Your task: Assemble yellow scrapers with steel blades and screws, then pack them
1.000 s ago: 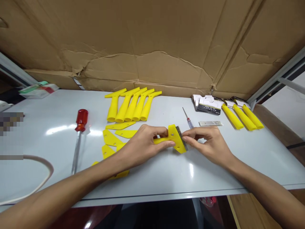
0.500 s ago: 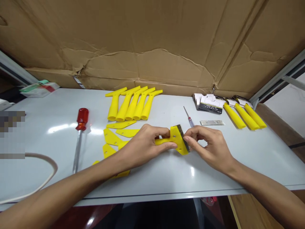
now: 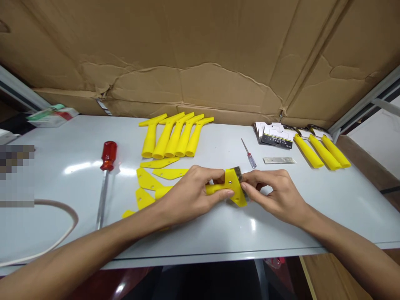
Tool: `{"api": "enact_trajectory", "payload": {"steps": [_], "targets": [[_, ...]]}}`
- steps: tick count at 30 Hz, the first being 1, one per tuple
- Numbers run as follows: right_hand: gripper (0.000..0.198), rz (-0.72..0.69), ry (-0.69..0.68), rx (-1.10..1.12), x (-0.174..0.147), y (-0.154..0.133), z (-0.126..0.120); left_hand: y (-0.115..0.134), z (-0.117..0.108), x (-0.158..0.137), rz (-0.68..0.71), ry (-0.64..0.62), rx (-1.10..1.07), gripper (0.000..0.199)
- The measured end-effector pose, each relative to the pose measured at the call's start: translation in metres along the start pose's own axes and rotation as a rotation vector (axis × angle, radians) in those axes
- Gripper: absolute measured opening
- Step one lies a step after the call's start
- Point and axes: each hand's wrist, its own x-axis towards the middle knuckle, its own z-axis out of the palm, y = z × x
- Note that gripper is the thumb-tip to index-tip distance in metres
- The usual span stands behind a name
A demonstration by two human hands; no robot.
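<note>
My left hand (image 3: 200, 189) is closed round the neck of a yellow scraper (image 3: 235, 192), with its thumb lying on the head. One screw shows in the head, and a second hole lower down. My right hand (image 3: 275, 189) pinches the dark metal blade (image 3: 239, 173) along the head's right edge; its fingertips hide part of the blade. Just beyond the right hand lies a small screwdriver (image 3: 252, 161) with a clear handle. Several flat yellow plates (image 3: 168, 173) with holes lie to the left, partly behind my left hand and forearm.
Several yellow scraper handles (image 3: 170, 139) lean in a row at the back. A large red screwdriver (image 3: 108, 156) lies left. On the right are a packet of blades (image 3: 279, 160), black-and-white cards (image 3: 276, 135) and carded yellow handles (image 3: 321, 152). A cardboard wall (image 3: 187, 50) closes the back.
The blade now sticks out further at the top of the scraper head and looks tilted. Both hands have shifted slightly towards me, still holding the scraper and its blade.
</note>
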Motion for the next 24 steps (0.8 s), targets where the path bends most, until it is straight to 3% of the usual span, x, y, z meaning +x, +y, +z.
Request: {"api": "enact_trajectory", "payload": {"steps": [4,9,14,24], "targets": [[0.013,0.010,-0.015,0.040,0.0013,0.0001,-0.0006,-0.0003,-0.0006,0.0008,-0.003,-0.017,0.007,0.018],[0.014,-0.012,0.039,0.099,0.0010,0.0019,0.0021,-0.0027,0.0012,0.0006,-0.011,0.056,0.084,0.021],[0.003,0.109,0.133,0.112,-0.0011,-0.0028,0.0064,-0.0018,0.0038,-0.0014,-0.007,0.078,0.074,0.022],[0.008,0.081,0.089,0.114,-0.0009,-0.0057,0.0013,0.0049,0.0011,-0.0008,0.011,0.037,-0.002,0.021]]}}
